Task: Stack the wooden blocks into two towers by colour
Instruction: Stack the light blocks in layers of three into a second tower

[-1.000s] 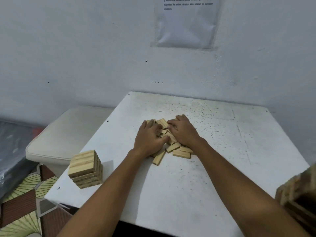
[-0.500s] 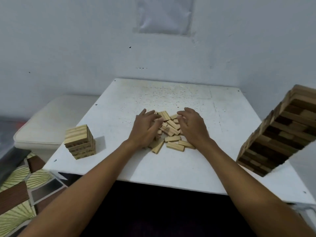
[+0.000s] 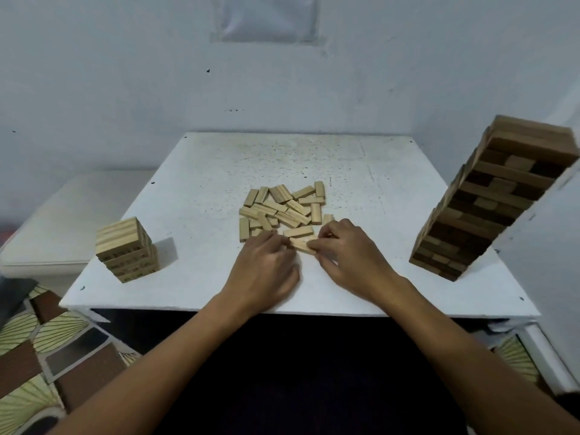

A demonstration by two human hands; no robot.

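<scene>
A loose pile of several light wooden blocks (image 3: 282,208) lies in the middle of the white table (image 3: 194,189). At the pile's near edge my left hand (image 3: 263,265) and my right hand (image 3: 348,255) meet, fingers curled around a few light blocks (image 3: 301,243) held between them. A short light-coloured tower (image 3: 127,249) stands at the table's left front. A tall tower of dark and mid-brown blocks (image 3: 489,202) stands at the right, and looks tilted in this wide view.
A white cushioned seat (image 3: 59,221) sits left of the table. Patterned floor tiles (image 3: 37,350) show below it. A grey wall with a taped sheet (image 3: 266,17) rises behind the table. A pale panel (image 3: 546,246) crowds the right edge.
Both hands have drawn back from the pile's centre to its near edge, gathering a few blocks. The camera pulled back, so the dark tower shows in full.
</scene>
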